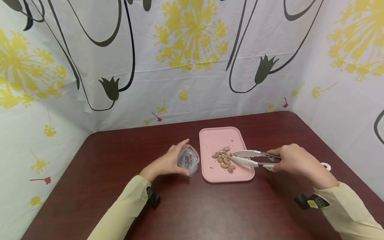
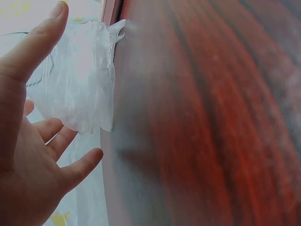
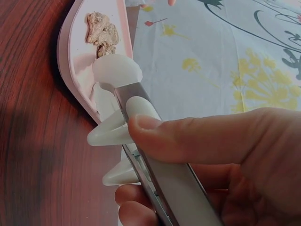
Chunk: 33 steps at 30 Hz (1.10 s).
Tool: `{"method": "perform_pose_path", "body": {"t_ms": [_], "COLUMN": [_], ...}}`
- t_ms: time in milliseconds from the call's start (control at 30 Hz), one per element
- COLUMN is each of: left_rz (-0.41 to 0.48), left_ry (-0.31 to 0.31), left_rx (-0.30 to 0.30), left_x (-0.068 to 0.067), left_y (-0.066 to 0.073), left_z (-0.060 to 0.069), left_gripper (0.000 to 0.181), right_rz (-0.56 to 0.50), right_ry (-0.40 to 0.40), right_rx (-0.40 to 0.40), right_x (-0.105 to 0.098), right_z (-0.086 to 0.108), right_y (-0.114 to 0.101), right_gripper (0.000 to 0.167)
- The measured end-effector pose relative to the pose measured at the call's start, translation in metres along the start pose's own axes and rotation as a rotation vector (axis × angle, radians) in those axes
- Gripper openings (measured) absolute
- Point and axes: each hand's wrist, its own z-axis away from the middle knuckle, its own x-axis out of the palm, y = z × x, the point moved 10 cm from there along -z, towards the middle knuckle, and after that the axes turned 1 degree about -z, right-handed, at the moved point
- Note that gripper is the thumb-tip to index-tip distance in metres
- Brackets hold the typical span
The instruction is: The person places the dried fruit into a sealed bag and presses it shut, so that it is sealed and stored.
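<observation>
A pink tray (image 1: 213, 175) bears a loose pile of cashews (image 1: 223, 158). My right hand (image 1: 295, 160) grips metal tongs (image 3: 136, 101) with white tips, thumb on one arm and fingers on the other. The tong tips are spread apart and reach the right side of the pile; whether a cashew is between them I cannot tell. Left of the tray stands a clear, crumpled plastic bag (image 1: 188, 158), its round mouth upward. Around its left side curves my left hand (image 1: 172, 161), thumb nearer me and fingers beyond; the left wrist view shows the bag (image 2: 84, 80) between them.
Everything rests on a dark red-brown wooden table (image 1: 222, 213). Small crumbs lie on the tray. A white cloth (image 1: 186, 83) with yellow and grey flower prints hangs behind the table and along both sides. The tongs' white ring end (image 1: 326, 166) sticks out behind the right hand.
</observation>
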Motion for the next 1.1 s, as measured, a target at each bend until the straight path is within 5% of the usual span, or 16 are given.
{"method": "perform_pose_path", "body": {"t_ms": [1100], "left_rz": [-0.062], "left_ry": [0.029], "left_rx": [-0.033], "left_x": [-0.005], "left_y": [0.003], "left_z": [0.0], "left_gripper": [0.12], "right_rz": [0.004], "right_ry": [0.045], "right_rx": [-0.055], "right_x": [-0.011], "right_z": [-0.009], "right_y": [-0.023], "right_gripper": [0.047]}}
